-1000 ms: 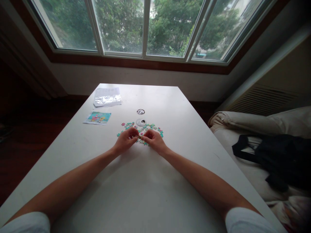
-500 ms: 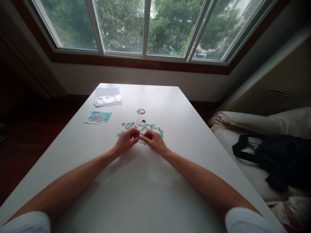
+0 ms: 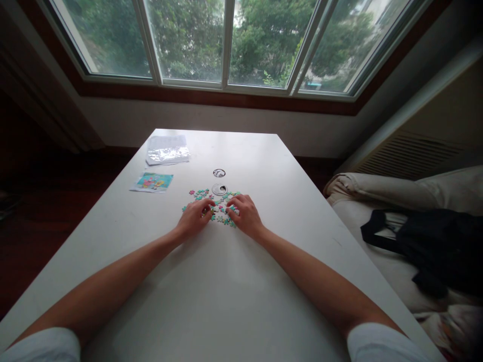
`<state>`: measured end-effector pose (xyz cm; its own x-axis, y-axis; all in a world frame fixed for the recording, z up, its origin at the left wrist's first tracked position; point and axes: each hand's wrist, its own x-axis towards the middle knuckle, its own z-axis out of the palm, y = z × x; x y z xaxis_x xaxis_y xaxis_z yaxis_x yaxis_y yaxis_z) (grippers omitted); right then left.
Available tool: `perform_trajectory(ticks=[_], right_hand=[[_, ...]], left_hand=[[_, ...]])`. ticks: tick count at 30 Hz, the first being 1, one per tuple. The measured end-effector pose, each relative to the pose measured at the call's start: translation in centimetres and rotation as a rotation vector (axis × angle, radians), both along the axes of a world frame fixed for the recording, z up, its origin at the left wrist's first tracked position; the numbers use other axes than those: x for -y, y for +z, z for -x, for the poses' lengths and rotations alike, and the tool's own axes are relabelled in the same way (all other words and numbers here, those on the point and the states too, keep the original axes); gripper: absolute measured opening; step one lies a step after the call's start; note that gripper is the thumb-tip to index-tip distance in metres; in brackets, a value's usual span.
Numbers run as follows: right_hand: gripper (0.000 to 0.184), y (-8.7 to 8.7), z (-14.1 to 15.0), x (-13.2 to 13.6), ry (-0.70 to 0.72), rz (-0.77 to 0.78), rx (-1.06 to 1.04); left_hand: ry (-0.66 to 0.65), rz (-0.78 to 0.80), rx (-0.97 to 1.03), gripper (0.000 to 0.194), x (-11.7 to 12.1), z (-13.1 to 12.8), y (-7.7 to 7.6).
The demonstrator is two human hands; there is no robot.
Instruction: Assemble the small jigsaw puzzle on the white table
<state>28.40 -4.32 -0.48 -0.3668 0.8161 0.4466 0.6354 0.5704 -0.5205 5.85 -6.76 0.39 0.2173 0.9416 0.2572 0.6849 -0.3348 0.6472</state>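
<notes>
Over on the left, a curtain hangs in the dim corner. Nearer in, on the white table, lies a small colourful picture sheet, mostly turquoise, and just beyond it a few papers under shiny clear plastic. Next comes the left hand, its fingers and thumb curled around a small yellowish piece — too tiny from here for me to make out its shape. Small puzzle-like pieces, green, turquoise and pink, lie scattered on the table around and between the two hands. Beyond them sit a pale round thing with a dark spot and, farther off, a smaller dark-rimmed round one. The right hand is bent over the right side of the scatter, thumb and fingertips apart — pieces show in the gap, well clear of the left hand. Past the table's right edge stands a pale couch with a dark garment lying across it.
</notes>
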Motion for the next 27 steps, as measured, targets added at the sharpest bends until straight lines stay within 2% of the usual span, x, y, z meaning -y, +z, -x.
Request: perform_trajectory(ticks=[5, 10, 15, 23, 27], right_hand=[[0.024, -1.1, 0.4, 0.3, 0.079, -0.055, 0.177], [0.025, -1.4, 0.4, -0.1, 0.126, -0.058, 0.217], [0.019, -1.4, -0.3, -0.9, 0.072, -0.081, 0.222], [0.022, -1.5, -1.1, -1.7, -0.002, -0.048, 0.228], [0.038, -1.5, -0.6, -1.4, 0.133, -0.071, 0.323]], left_hand=[[-0.057, -0.066, -0.154, 0.027, 0.0, 0.1, -0.4], [-0.077, -0.047, -0.247, 0.024, 0.0, 0.3, -0.4], [-0.043, -0.028, -0.314, 0.025, -0.2, 0.7, 0.0], [0.001, -0.076, -0.313, 0.03, -0.8, 1.2, -0.6], [-0.057, -0.101, -0.352, 0.035, -0.7, 1.0, -0.7]])
